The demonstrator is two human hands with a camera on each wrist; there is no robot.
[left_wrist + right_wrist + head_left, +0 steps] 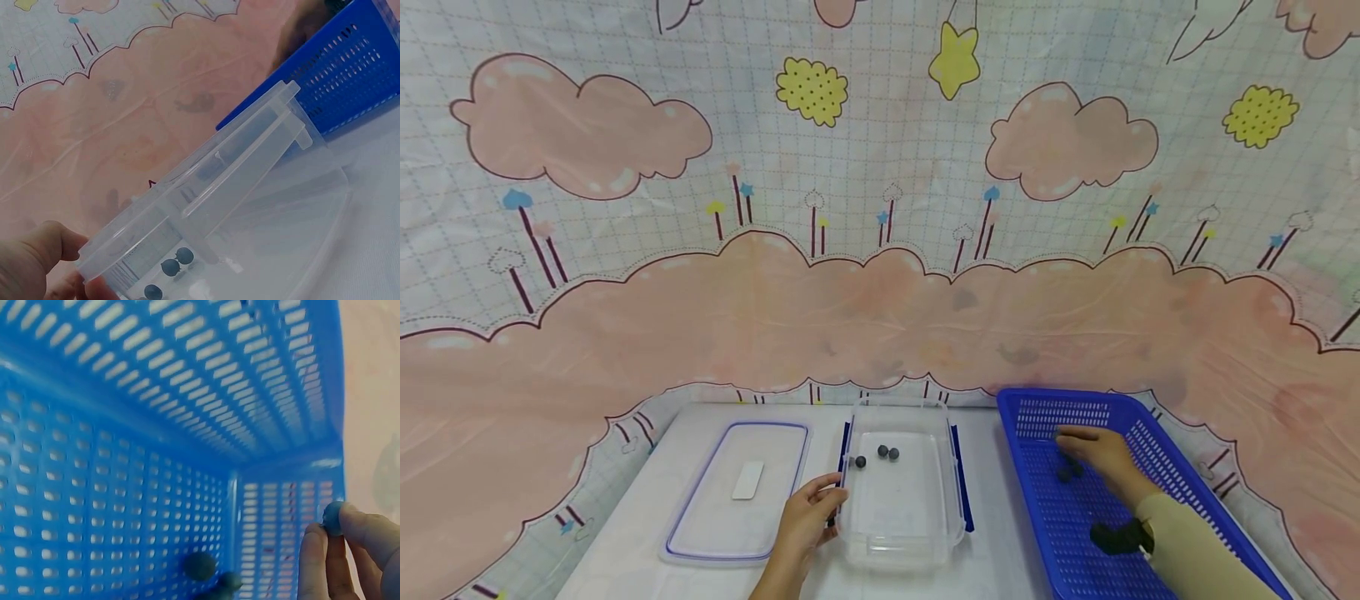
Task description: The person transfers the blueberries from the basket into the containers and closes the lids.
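One berry (pixel 333 519), right grip (pixel 1108 460) | clear: right wrist | lid (pixel 718 523): head only

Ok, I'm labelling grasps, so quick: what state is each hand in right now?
Left hand: closed, gripping the edge of the clear container.
Right hand: closed, pinching a small dark ball.

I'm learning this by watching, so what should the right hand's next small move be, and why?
Probably lift the pinched ball clear of the basket and carry it toward the box: the right hand already has it between thumb and fingers, three similar balls lie in the box, and the left hand grips the box's edge.
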